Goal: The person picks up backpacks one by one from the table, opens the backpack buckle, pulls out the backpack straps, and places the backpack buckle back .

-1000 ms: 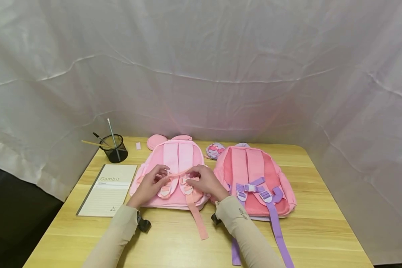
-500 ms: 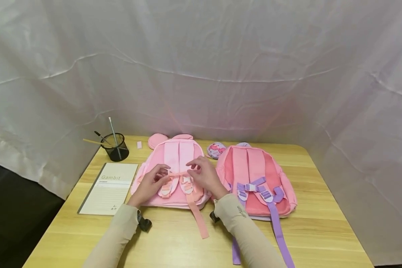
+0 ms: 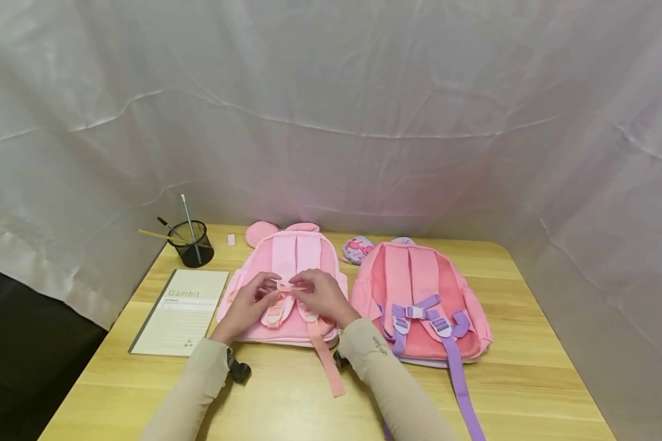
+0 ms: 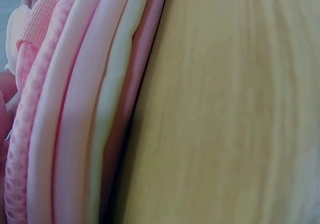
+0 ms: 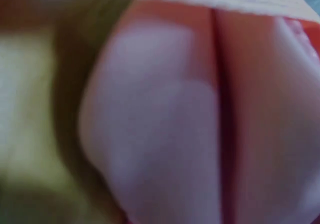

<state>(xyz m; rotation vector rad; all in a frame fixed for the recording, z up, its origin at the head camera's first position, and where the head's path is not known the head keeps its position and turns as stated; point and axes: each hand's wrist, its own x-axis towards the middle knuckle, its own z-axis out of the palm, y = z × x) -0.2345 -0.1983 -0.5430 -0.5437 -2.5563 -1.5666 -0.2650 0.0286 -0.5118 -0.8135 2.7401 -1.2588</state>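
Note:
A light pink backpack [image 3: 308,254] lies on the table with its shoulder straps facing up. Over its lower straps, my left hand [image 3: 244,309] pinches the left side of a chest strap with a small white buckle [image 3: 283,286]. From the other side my right hand [image 3: 325,298] pinches the strap, its fingertips right by the buckle. Fingers partly cover the buckle pieces. In the left wrist view the backpack's layered side [image 4: 75,109] fills the left half, with a white plastic strap adjuster [image 4: 15,37] at top left. A peach webbing tail [image 3: 327,364] hangs onto the table.
To the right lies a coral-pink backpack [image 3: 455,275] with purple straps, its chest buckle joined. A notebook [image 3: 179,312] is at left, behind it a black mesh pen cup [image 3: 195,254] and a small pink eraser [image 3: 231,239]. A grey curtain [image 3: 331,122] surrounds the table.
My right hand lifted slightly off the strap's right side, then moved left and down to the white buckle beside my left hand. The left hand stays nearly in place.

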